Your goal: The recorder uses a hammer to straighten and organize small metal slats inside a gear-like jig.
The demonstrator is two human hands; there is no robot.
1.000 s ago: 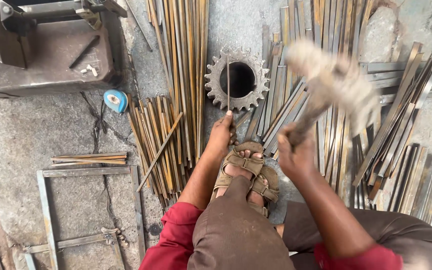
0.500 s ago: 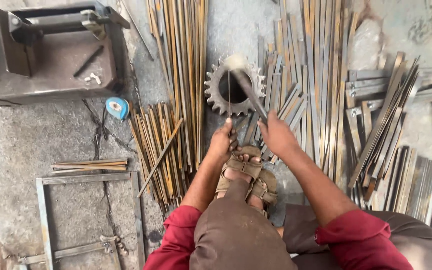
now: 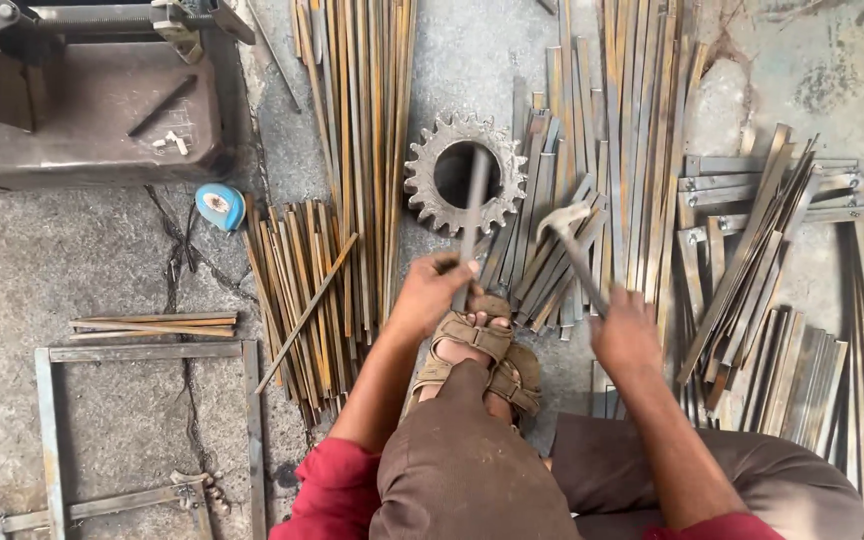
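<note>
Steel strip [image 3: 473,205] lies lengthwise across the gear [image 3: 465,174], running away from the left hand [image 3: 432,290] pinching its near end; the right hand [image 3: 624,335], fist closed, holds a hammer [image 3: 574,250] just right of it.

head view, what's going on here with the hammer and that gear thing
A person sits on the concrete floor among piles of flat metal strips. The left hand holds one metal strip laid across the toothed gear wheel, its near end by the sandalled foot. The right hand grips a hammer, its head raised just right of the gear.
</note>
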